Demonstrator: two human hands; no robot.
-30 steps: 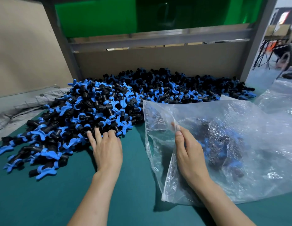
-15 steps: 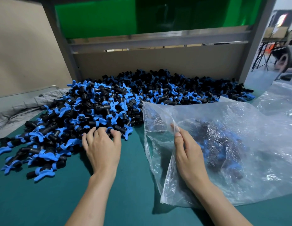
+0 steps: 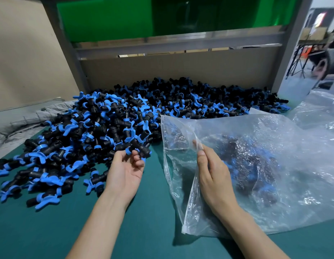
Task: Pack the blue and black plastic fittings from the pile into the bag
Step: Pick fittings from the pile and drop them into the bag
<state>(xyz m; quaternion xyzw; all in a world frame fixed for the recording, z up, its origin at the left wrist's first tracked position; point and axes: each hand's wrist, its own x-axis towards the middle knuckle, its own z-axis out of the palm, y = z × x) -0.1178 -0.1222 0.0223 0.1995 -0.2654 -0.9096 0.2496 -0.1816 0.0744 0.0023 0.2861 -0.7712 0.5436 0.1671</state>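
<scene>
A large pile of blue and black plastic fittings (image 3: pixel 110 128) covers the left and back of the green table. My left hand (image 3: pixel 125 171) is turned palm up at the pile's near edge, its fingertips pinching a fitting (image 3: pixel 139 148) lifted just off the pile. A clear plastic bag (image 3: pixel 255 165) lies on the right with several fittings showing through it. My right hand (image 3: pixel 213 176) pinches the bag's upper lip and holds the mouth open toward the pile.
A cardboard wall (image 3: pixel 181 70) backs the pile, with a grey metal frame (image 3: pixel 162 47) and green panel above. Crumpled grey cloth (image 3: pixel 22 122) lies at the far left. More clear plastic (image 3: pixel 319 111) sits at the right. Bare green table (image 3: pixel 50 230) lies in front.
My left hand went from lying palm down on the pile to curling over some fittings, then turned palm up and lifted a fitting toward the bag. My right hand kept holding the bag's lip.
</scene>
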